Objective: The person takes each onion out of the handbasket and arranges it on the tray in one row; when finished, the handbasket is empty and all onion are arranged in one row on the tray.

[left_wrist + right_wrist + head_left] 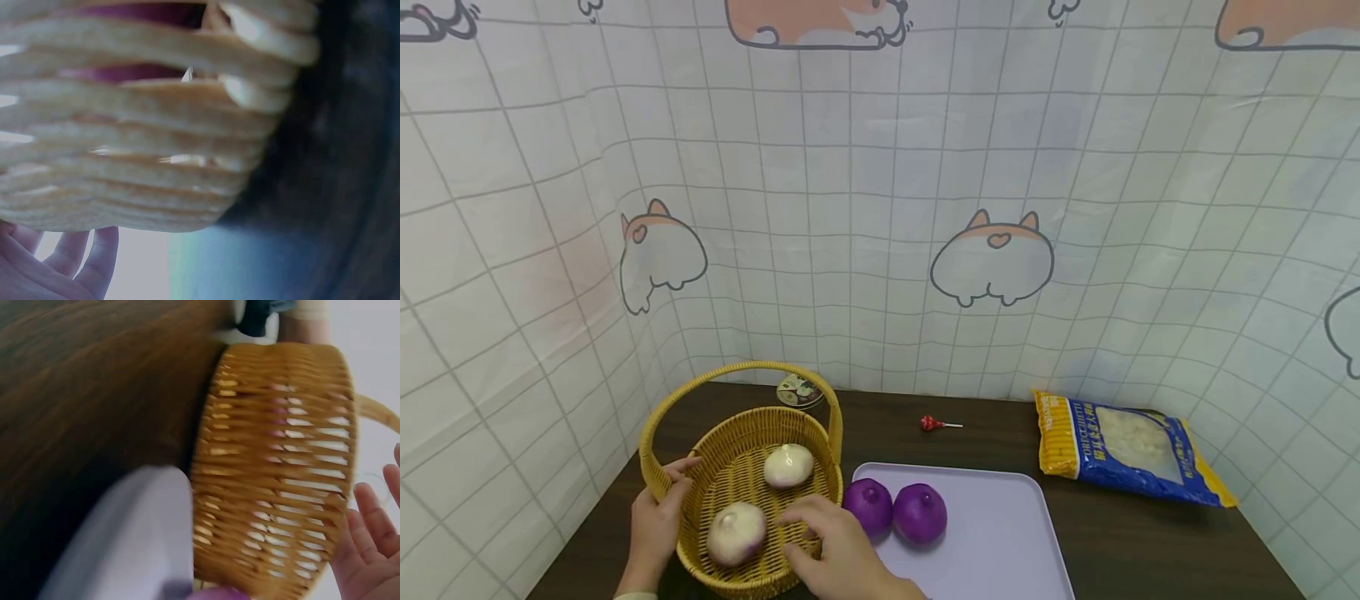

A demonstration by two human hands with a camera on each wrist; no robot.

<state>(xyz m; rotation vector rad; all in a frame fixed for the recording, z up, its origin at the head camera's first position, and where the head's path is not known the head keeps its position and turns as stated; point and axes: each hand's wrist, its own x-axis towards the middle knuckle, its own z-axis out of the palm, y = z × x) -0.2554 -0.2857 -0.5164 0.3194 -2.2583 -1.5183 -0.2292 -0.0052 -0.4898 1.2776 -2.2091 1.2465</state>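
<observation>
On the left of the table stands a yellow woven basket (pixel 760 425) with a tall arched handle. Inside it lie two round, whitish vegetables with purple tinges, one at the back (pixel 788 466) and one at the front left (pixel 737 534); they look like turnips. My left hand (pixel 657 518) grips the basket's left side at the handle's base. Over the basket's front right is my right hand (pixel 842 550), fingers loosely bent, holding nothing. Two purple onion-like balls, the left (pixel 868 508) and the right (pixel 920 515), sit on a lilac tray (pixel 992 533) beside the basket.
Behind the basket is a round tin (pixel 797 392), partly hidden by the handle. A red lollipop (pixel 931 423) lies behind the tray. At the right lies a blue and yellow pasta bag (pixel 1131 446). A checked curtain (pixel 880 208) closes off the back and sides.
</observation>
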